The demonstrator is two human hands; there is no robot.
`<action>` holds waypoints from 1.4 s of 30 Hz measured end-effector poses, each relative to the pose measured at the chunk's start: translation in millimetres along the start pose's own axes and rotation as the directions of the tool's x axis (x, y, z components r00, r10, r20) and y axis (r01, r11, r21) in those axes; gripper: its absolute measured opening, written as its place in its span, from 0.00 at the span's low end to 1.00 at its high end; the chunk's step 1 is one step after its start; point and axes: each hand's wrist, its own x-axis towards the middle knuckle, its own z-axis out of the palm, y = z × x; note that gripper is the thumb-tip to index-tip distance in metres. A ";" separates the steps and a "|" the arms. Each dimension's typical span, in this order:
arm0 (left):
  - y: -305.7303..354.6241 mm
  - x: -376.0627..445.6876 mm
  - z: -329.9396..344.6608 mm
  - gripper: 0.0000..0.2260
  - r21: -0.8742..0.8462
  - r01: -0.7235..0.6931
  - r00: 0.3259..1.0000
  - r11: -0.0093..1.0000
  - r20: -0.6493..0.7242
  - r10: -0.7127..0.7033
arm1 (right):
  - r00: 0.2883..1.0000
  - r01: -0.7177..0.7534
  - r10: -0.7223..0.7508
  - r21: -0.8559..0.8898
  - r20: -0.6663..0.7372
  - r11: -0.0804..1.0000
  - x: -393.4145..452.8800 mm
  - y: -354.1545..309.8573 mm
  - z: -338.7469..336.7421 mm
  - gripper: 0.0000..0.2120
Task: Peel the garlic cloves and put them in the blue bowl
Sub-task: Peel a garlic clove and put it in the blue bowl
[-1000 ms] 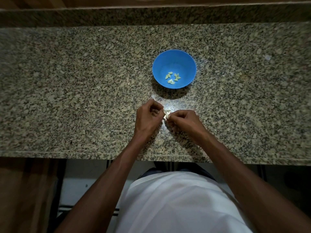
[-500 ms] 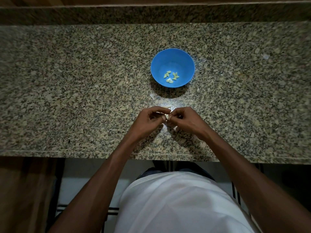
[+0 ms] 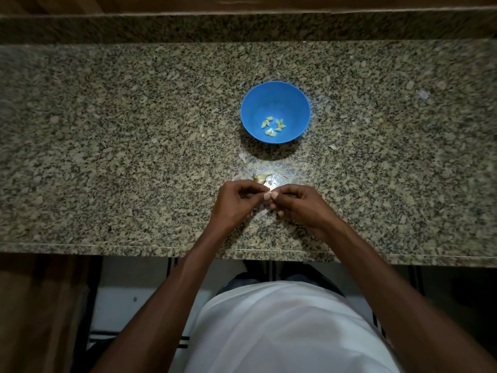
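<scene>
While both hands are hovering low over the counter (image 3: 107, 146), they're meeting fingertip to fingertip around one small pale clove (image 3: 269, 190). The left hand (image 3: 236, 201) is curling its fingers in and pinching the clove from its side, and the right hand (image 3: 298, 204) is doing the same from the other side, thumb and fingers bunched tight at the tip. Honestly the clove is mostly buried between the fingers, so I can't tell how much skin is on it.

Just beyond the hands, a bit of garlic with papery skin (image 3: 260, 178) is lying on the granite, touching neither hand as far as I can see. A few thin skin scraps (image 3: 243, 157) are sitting near it, closer to the bowl.

Further back, the bowl (image 3: 251, 103) is standing upright, well apart from the hands, and a little pile of peeled cloves (image 3: 273, 126) is resting in its bottom, yellowish-green against the blue.

A white shirt (image 3: 282, 332) is filling the bottom of the view, below the counter edge.
</scene>
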 end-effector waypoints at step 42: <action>-41.2 -14.1 -21.4 0.16 0.600 -0.256 0.946 0.757 -0.005 0.324 | 0.827 0.280 -0.559 -0.908 0.063 0.312 4.1 15.2 -5.4 0.07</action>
